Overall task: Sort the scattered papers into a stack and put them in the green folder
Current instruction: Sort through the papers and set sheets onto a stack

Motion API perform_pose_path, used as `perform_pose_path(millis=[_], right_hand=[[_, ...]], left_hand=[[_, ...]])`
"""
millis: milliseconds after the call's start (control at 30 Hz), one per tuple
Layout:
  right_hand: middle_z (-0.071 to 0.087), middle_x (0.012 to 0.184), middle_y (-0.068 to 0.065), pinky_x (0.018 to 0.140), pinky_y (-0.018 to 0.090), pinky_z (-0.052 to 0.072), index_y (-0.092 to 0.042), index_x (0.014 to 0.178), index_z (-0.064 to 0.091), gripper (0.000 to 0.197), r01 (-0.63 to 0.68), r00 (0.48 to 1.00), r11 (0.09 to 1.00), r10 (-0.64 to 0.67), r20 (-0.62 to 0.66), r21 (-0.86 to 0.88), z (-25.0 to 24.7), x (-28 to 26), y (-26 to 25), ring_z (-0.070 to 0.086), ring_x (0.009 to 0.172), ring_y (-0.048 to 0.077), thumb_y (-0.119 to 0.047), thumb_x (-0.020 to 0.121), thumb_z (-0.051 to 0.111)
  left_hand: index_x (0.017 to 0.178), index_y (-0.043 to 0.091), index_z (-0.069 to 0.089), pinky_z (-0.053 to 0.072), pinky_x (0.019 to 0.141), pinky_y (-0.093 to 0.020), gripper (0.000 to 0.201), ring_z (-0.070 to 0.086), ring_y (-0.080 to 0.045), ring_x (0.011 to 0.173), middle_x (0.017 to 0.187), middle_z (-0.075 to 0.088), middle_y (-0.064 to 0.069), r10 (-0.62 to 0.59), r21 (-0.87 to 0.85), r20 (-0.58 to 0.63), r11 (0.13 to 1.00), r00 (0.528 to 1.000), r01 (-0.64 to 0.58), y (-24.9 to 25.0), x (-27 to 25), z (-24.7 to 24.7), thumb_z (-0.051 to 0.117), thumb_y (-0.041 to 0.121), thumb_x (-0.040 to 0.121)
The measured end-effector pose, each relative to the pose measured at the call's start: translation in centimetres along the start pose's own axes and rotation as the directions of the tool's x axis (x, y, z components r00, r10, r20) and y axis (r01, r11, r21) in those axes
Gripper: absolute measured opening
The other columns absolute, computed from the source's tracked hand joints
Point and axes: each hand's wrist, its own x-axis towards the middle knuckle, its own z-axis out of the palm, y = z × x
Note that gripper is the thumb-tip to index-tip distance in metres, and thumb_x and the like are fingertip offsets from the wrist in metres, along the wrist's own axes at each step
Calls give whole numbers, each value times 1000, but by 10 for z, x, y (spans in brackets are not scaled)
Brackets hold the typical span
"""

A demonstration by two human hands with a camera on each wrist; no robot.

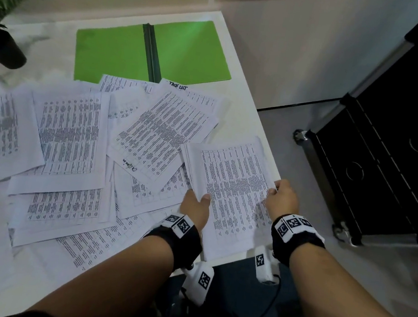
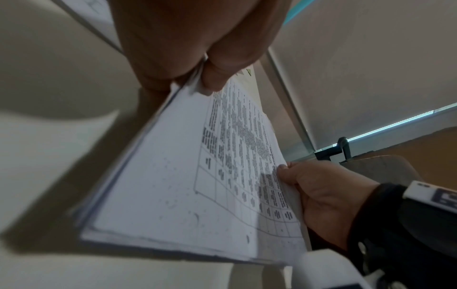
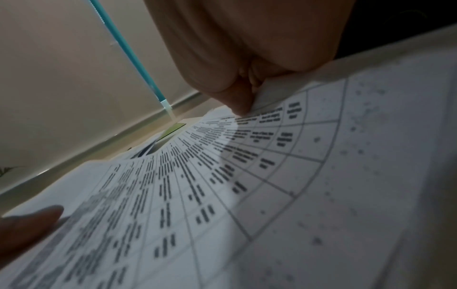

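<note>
A stack of printed papers (image 1: 228, 186) is held above the table's near right corner. My left hand (image 1: 196, 204) grips its left edge, thumb on top. My right hand (image 1: 280, 198) pinches its right edge. The left wrist view shows the stack (image 2: 188, 195) from below, pinched by my left hand (image 2: 197, 78), with the right hand (image 2: 321, 191) on the far edge. In the right wrist view my right hand (image 3: 245, 97) pinches the top sheet (image 3: 222, 195). Several loose papers (image 1: 68, 133) lie scattered over the table. The green folder (image 1: 152, 51) lies open at the back.
A dark potted plant (image 1: 1, 38) stands at the table's back left. A black cabinet on castors (image 1: 384, 151) sits on the floor to the right. The white table (image 1: 243, 115) ends just right of the held stack.
</note>
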Motion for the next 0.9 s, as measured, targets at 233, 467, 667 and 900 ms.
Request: perform_pose_path(millis=[233, 467, 667, 900], right_hand=[[53, 121, 19, 80, 29, 44, -6, 127, 55, 35, 47, 999, 998, -46, 20, -42, -5, 0, 3, 59, 93, 34, -5, 95, 41], [43, 121, 23, 79, 29, 45, 7, 118, 57, 38, 101, 995, 987, -97, 38, -121, -9, 2, -1, 57, 84, 35, 13, 84, 41], [46, 118, 20, 84, 35, 40, -1, 109, 56, 28, 143, 987, 964, -157, -45, -222, -6, -4, -9, 44, 105, 34, 2, 82, 52], [55, 117, 15, 94, 36, 42, -11, 114, 67, 27, 498, 861, 866, -488, 147, -42, 30, -45, -94, 51, 110, 31, -14, 92, 52]], left_hand=[[129, 6, 47, 48, 94, -37, 40, 58, -30, 110, 126, 59, -11, 93, 202, -29, 976, 995, -86, 15, -11, -5, 49, 30, 97], [126, -4, 38, 45, 88, -39, 35, 55, -40, 111, 120, 55, -25, 71, 361, 27, 930, 997, -76, 27, -16, -5, 41, 0, 91], [135, 1, 37, 46, 92, -35, 43, 55, -30, 112, 131, 52, -16, 70, 291, 14, 954, 997, -71, 31, -22, -9, 44, 11, 95], [138, 10, 45, 48, 98, -33, 44, 58, -24, 115, 128, 58, -6, 132, 127, -75, 984, 988, -122, 34, -35, -91, 46, 9, 94]])
